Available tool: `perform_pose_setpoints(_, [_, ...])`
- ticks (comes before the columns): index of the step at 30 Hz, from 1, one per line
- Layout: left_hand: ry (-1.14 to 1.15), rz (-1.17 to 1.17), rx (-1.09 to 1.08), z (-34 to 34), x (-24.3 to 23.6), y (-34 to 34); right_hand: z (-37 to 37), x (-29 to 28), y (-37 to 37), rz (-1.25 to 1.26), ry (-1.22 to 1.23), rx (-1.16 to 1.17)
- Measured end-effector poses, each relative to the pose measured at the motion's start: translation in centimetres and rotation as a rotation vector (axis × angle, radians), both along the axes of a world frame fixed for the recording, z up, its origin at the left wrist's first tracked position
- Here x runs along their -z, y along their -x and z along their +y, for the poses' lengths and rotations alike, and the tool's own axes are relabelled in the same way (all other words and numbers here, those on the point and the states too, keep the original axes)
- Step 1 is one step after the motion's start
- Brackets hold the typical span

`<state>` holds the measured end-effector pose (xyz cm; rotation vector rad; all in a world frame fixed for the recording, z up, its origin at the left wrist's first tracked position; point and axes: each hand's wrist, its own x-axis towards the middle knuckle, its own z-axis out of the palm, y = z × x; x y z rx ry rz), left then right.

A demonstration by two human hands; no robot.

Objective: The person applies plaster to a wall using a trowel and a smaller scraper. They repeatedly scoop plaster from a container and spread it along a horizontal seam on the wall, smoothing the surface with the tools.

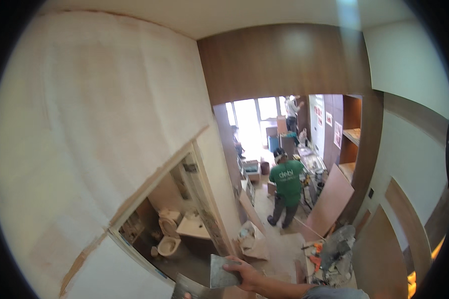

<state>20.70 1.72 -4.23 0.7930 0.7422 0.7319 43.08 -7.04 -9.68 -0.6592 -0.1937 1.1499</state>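
Observation:
My right hand point(245, 275) reaches in from the lower right, its fingers wrapped around a flat metal putty knife point(217, 277) with a dull, smeared blade. Just left of it, at the lower edge, a second flat metal putty knife point(193, 287) shows. A fingertip of my left hand point(187, 295) presses on that second blade, while the rest of the hand is out of view. The two blades are close together. To the left rises a wall point(100, 99) with patchy, pale filler bands over it.
Below the wall, a door opening shows a toilet point(168, 245) and a washbasin point(193, 226). A white sack point(253, 240) stands beyond my right hand. Tools and plastic sheeting point(336, 249) lie at right near leaning boards point(384, 244). A person in a green shirt point(287, 180) stands in the passage; others are farther back.

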Motion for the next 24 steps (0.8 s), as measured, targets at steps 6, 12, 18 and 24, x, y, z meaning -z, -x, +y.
perform_pose_setpoints(6, [-0.103,0.043,0.224,-0.1,0.5,-0.4,-0.1,-3.2,-0.7,-0.171,0.010,0.227])
perform_pose_setpoints(12, [-0.222,0.010,0.197,-0.3,0.6,-0.2,-0.7,-2.6,0.2,-0.665,0.050,0.167])
perform_pose_setpoints(18, [-0.305,-0.045,0.116,0.3,1.1,0.1,-0.6,-2.1,0.7,-1.029,0.045,0.164])
perform_pose_setpoints(24, [-0.369,-0.100,0.010,0.6,1.9,0.5,-0.6,-0.8,0.8,-1.224,0.014,0.169])
